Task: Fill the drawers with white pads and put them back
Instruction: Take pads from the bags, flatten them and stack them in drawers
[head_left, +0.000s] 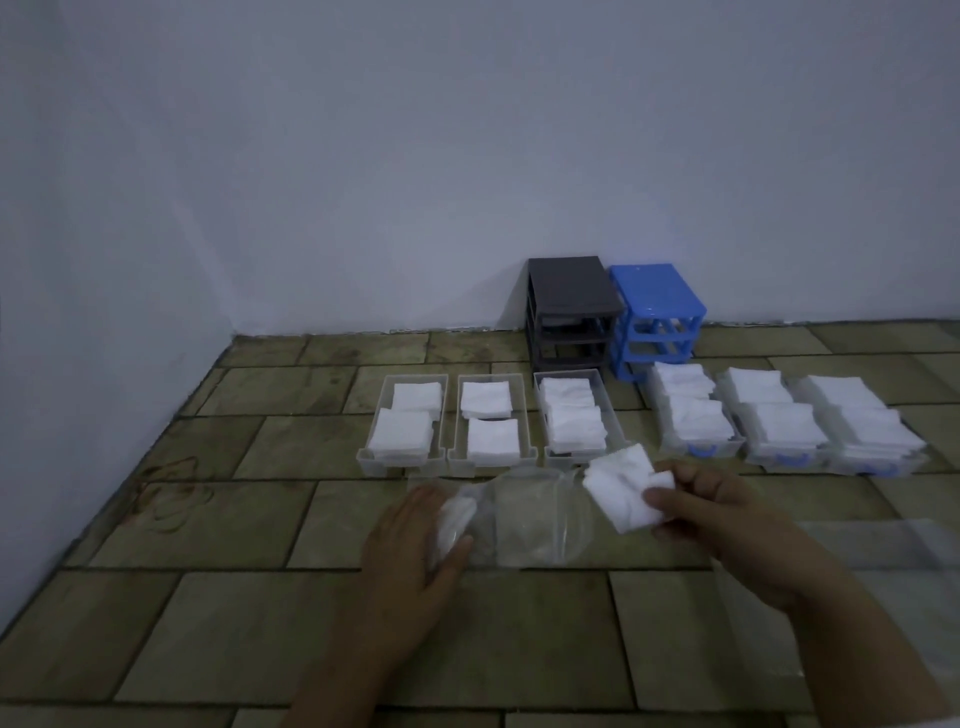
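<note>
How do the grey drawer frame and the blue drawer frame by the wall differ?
The grey frame is dark grey; the blue frame is bright blue. The grey one stands left and nearer the room's corner, the blue one to its right. The grey one's top sits slightly higher in the picture. Both stand upright against the wall with their slots showing no drawers.

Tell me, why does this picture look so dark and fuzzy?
Head view: dim, bluish light with no strong shadows; the white pads in the right hand look soft, the clear bag under the left hand is hazy, and the tile lines bend near the edges.
</note>
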